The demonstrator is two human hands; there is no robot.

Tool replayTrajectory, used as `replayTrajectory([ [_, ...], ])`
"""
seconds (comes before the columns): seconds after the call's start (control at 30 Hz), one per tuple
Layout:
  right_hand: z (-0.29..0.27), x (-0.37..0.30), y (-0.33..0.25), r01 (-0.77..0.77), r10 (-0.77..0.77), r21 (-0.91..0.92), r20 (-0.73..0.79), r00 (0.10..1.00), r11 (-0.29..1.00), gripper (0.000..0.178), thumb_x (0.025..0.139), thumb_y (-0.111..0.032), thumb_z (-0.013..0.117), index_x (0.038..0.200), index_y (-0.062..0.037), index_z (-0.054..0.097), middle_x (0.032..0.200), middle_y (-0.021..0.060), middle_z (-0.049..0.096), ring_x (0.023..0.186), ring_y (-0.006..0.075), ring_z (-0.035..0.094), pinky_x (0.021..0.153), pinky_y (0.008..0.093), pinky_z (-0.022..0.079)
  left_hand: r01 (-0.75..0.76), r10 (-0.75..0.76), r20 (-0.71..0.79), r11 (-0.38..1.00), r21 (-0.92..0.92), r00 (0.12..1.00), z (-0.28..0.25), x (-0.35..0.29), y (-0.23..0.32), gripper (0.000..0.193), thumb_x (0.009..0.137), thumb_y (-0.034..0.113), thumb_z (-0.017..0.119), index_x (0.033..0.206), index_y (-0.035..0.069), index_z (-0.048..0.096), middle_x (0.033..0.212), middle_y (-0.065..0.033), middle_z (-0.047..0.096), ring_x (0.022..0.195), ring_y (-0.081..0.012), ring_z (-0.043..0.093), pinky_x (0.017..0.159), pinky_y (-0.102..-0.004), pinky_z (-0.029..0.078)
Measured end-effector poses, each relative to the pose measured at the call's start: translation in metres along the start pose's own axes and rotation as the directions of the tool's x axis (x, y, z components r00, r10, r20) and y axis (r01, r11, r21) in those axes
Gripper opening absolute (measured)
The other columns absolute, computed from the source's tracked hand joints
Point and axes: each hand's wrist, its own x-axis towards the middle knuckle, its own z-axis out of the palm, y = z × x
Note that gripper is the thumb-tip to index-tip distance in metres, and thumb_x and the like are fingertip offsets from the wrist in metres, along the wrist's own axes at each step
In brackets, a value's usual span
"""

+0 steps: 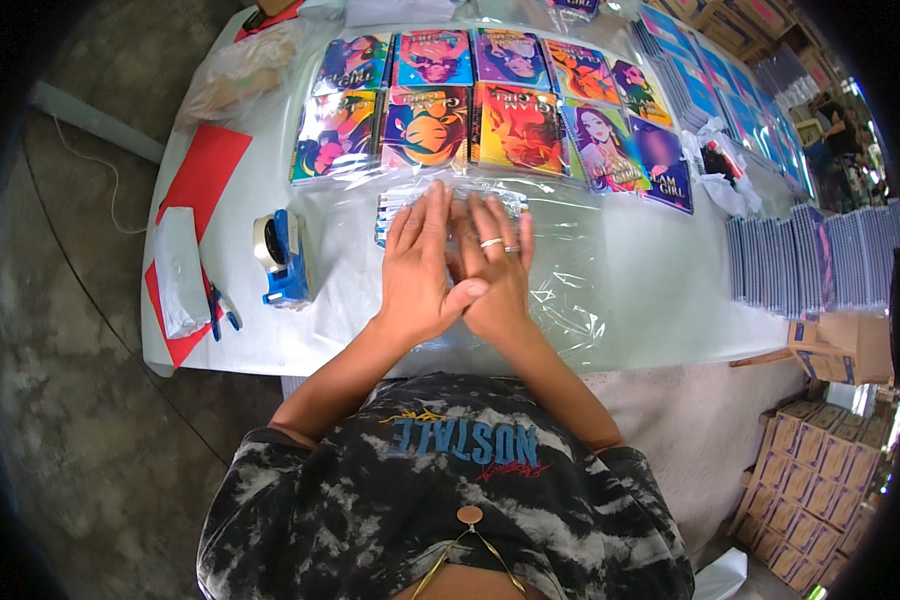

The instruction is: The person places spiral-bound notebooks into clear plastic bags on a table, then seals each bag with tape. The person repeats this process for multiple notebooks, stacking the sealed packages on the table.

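Both hands lie with fingers stretched out over a clear plastic-wrapped bundle (394,212) with white and blue striped edges, near the middle of the table. My left hand (418,270) covers its left part, thumb reaching across toward the right. Beside it, my right hand (497,275), with rings on its fingers, presses on the right part. The two hands overlap slightly at the thumbs. Most of the bundle is hidden under them, so its kind cannot be made out. Loose clear plastic film (570,290) spreads to the right of the hands.
Rows of colourful spiral notebooks (425,130) lie beyond the hands under plastic film. A blue tape dispenser (286,262) stands at the left, near red sheets (208,165), a white packet (180,270) and a blue cutter (228,308). Notebook stacks (805,258) and cartons (815,470) are at the right.
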Motion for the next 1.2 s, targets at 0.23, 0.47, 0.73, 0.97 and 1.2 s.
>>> replayTrajectory([
  [0.23,0.000,-0.004,0.006,0.178,-0.180,0.057,0.035,0.983,0.982,0.041,0.081,-0.012,0.054,0.122,-0.0052,0.054,0.125,0.0098,0.054,0.120,0.0251,0.047,0.103,0.0401,0.030,0.347,-0.327,0.234,0.347,-0.872,0.916,-0.030,0.019,0.009,0.084,0.087,0.068,0.022,0.145,0.016,-0.009,0.145,-0.0252,0.021,0.131,-0.0411,0.028,0.108,-0.0479,0.018],
  [0.47,0.000,-0.006,0.012,0.200,-0.199,0.078,-0.015,0.980,0.977,0.036,0.081,-0.014,0.058,0.117,-0.0111,0.058,0.124,0.0066,0.055,0.118,0.0221,0.048,0.100,0.0376,0.034,0.297,-0.299,0.083,0.800,-0.522,0.951,-0.062,0.071,-0.037,0.053,0.085,0.020,0.058,0.132,0.007,0.038,0.126,-0.0149,0.047,0.108,-0.0224,0.052,0.086,-0.0345,0.044],
  [0.73,-0.003,-0.004,0.012,0.191,-0.189,0.082,-0.023,0.982,0.978,0.037,0.081,-0.013,0.060,0.118,-0.0115,0.058,0.122,0.0047,0.056,0.117,0.0215,0.049,0.097,0.0365,0.035,0.432,-0.310,0.301,0.681,-0.592,0.902,-0.077,0.132,-0.059,0.037,0.087,0.027,0.058,0.111,-0.001,0.059,0.097,-0.0067,0.065,0.091,-0.0164,0.059,0.090,-0.0347,0.042],
  [0.97,0.004,-0.004,0.009,0.185,-0.179,0.076,-0.078,0.981,0.980,0.034,0.079,-0.010,0.058,0.113,-0.0103,0.061,0.119,0.0046,0.057,0.116,0.0211,0.050,0.097,0.0372,0.035,0.109,0.013,0.364,0.943,-0.313,0.931,-0.035,0.098,-0.042,0.040,0.086,0.027,0.061,0.114,-0.003,0.058,0.112,-0.0129,0.063,0.108,-0.0234,0.056,0.094,-0.0364,0.041],
  [1.2,0.010,-0.013,0.014,0.191,-0.190,0.053,-0.013,0.982,0.980,0.022,0.076,-0.006,0.057,0.097,-0.0055,0.064,0.108,0.0056,0.061,0.110,0.0213,0.053,0.097,0.0386,0.036,-0.160,0.160,0.028,0.987,-0.021,0.987,-0.014,0.026,-0.010,0.020,0.081,0.010,0.064,0.100,0.005,0.066,0.103,-0.0134,0.065,0.100,-0.0282,0.062,0.091,-0.0387,0.046],
])
